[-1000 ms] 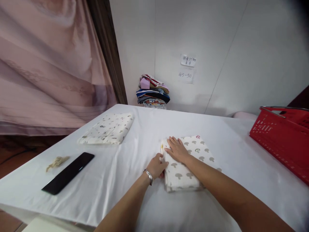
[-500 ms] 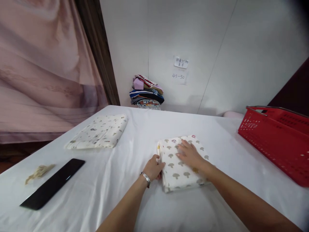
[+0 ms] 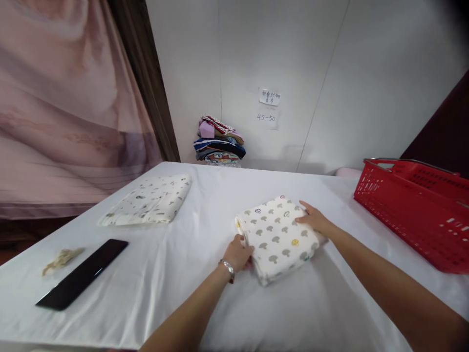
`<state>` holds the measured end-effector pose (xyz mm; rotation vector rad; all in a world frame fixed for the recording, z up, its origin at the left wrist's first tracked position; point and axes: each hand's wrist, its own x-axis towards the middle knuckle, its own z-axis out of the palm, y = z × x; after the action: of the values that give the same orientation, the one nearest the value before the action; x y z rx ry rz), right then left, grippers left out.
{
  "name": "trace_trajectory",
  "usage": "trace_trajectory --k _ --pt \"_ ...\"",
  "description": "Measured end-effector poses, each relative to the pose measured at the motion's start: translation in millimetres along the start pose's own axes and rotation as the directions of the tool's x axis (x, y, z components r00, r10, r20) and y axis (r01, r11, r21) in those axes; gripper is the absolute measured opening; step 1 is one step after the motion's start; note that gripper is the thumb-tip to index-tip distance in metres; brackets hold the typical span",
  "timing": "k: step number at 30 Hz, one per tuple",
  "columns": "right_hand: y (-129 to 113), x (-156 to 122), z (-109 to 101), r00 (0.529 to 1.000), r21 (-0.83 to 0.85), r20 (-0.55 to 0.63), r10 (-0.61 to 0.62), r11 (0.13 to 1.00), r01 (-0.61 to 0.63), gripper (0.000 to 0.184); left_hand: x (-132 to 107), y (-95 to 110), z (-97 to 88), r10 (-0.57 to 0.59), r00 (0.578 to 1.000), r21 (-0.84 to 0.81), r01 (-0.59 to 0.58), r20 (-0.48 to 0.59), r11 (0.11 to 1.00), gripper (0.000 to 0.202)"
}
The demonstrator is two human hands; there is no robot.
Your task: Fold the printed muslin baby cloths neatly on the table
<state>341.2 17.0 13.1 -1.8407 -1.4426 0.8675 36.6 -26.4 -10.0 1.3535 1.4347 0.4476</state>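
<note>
A folded white cloth (image 3: 278,234) with grey mushroom prints lies on the white-covered table (image 3: 205,303), turned at a slant. My left hand (image 3: 238,253), with a silver bracelet at the wrist, pinches the cloth's left edge, thumb on top and the other fingers partly hidden under it. At the cloth's right edge rests my right hand (image 3: 314,220), its fingers stretched and spread over the upper right part. Farther left on the table is another folded white cloth (image 3: 150,200) with small scattered prints.
A red plastic basket (image 3: 410,210) stands at the right. On the left lie a black flat board-like object (image 3: 84,274) and a small beige crumpled piece (image 3: 62,259). Behind the table's far edge is a stack of folded fabrics (image 3: 220,142). A pink curtain (image 3: 66,98) hangs at left.
My right hand has slid from the middle of the mushroom cloth to its right edge. The cloth has turned anticlockwise, its left edge still in my left hand. The view has shifted slightly.
</note>
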Motion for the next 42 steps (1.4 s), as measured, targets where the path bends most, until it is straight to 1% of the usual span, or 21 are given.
trace_trajectory --k 3,5,7,9,11,13,15,17,18,20,23,26,28,30,31,34,36,37,39,40,42 --pt "-11.6 21.7 -3.6 0.992 -0.293 -0.071 -0.1 0.953 0.075 0.072 -3.8 9.1 31.0 0.038 0.999 0.03 -0.038 0.015 0.999 0.042" --pt "-16.0 23.2 4.6 0.988 -0.432 -0.089 -0.124 0.899 0.074 0.058 -3.6 10.7 41.8 0.063 0.998 0.079 -0.064 0.007 0.995 0.042" --pt "-18.2 12.3 20.0 0.986 -0.469 -0.085 -0.142 0.879 0.086 0.048 -1.7 8.8 40.3 0.068 0.998 0.119 -0.069 0.014 0.991 0.041" --pt "-19.9 -9.9 39.3 0.983 -0.5 -0.045 -0.18 0.856 0.134 0.044 1.0 6.3 28.3 0.076 0.997 0.161 -0.078 0.017 0.984 0.036" --pt "-22.6 -39.8 59.3 0.968 -0.525 0.077 -0.238 0.816 0.242 0.043 4.9 6.9 10.6 0.124 0.989 0.231 -0.104 -0.074 0.967 0.029" --pt "-26.2 -72.0 77.3 0.921 -0.521 0.228 -0.315 0.76 0.389 0.044 11.1 12.9 -6.6 0.23 0.942 0.312 -0.149 -0.244 0.938 0.022" --pt "-29.2 -100.8 91.7 0.859 -0.501 0.322 -0.398 0.698 0.512 0.046 21.4 23.2 -18.8 0.381 0.846 0.394 -0.227 -0.374 0.891 0.019" --pt "-29.9 -122.5 101.6 0.81 -0.501 0.361 -0.463 0.636 0.587 0.048 36.3 35.0 -24.5 0.514 0.765 0.471 -0.314 -0.388 0.824 0.022" --pt "-29.0 -130.2 104.9 0.792 -0.507 0.367 -0.489 0.608 0.611 0.049 45.0 40.6 -25.2 0.544 0.758 0.505 -0.332 -0.36 0.797 0.026" --pt "-24.9 -139.9 108.3 0.765 -0.518 0.366 -0.53 0.567 0.641 0.051 63.0 49.9 -24.2 0.506 0.819 0.547 -0.302 -0.27 0.781 0.034" --pt "-13.2 -144.3 105.3 0.735 -0.52 0.364 -0.572 0.531 0.67 0.053 83.3 57.7 -20.9 0.35 0.923 0.567 -0.205 -0.159 0.798 0.039" --pt "6.0 -146.0 89.9 0.719 -0.531 0.351 -0.6 0.505 0.68 0.054 85.2 56.1 -16.6 0.281 0.952 0.569 -0.165 -0.122 0.806 0.038" --pt "23.1 -151.6 71.4 0.708 -0.512 0.359 -0.608 0.506 0.694 0.054 73.7 48.3 -12.4 0.251 0.963 0.566 -0.152 -0.1 0.81 0.037" --pt "41.5 -162.2 48.3 0.714 -0.453 0.356 -0.602 0.557 0.696 0.048 54.2 36.5 -7.8 0.218 0.974 0.552 -0.152 -0.055 0.82 0.038" --pt "50.0 -168.4 36.4 0.734 -0.413 0.338 -0.59 0.608 0.679 0.044 43.0 30.2 -5.6 0.201 0.979 0.536 -0.159 -0.021 0.829 0.039" --pt "68.2 -181.8 5.0 0.873 -0.211 0.143 -0.466 0.848 0.487 0.028 14.2 17.1 -2.0 0.166 0.983 0.439 -0.186 0.084 0.879 0.041" --pt "72.6 -179.5 -8.7 0.957 -0.073 -0.042 -0.288 0.956 0.285 0.027 5.7 15.6 -1.5 0.169 0.984 0.385 -0.176 0.054 0.906 0.042" --pt "72.5 -174.6 -13.0 0.976 -0.018 -0.137 -0.172 0.985 0.171 0.03 5.4 16.7 -1.1 0.173 0.985 0.371 -0.163 0.006 0.914 0.043" --pt "68.5 -159.8 -17.1 0.96 0.109 -0.269 0.07 0.993 -0.042 0.044 10.7 20.6 0.9 0.171 0.981 0.342 -0.132 -0.086 0.93 0.048" --pt "64.7 -151.6 -17.3 0.945 0.189 -0.276 0.174 0.974 -0.124 0.053 15.2 22.5 2.7 0.165 0.98 0.323 -0.121 -0.112 0.939 0.051" --pt "54.2 -137.6 -15.2 0.937 0.345 -0.174 0.303 0.91 -0.231 0.07 25.0 25.0 7.5 0.148 0.982 0.272 -0.113 -0.115 0.956 0.056"
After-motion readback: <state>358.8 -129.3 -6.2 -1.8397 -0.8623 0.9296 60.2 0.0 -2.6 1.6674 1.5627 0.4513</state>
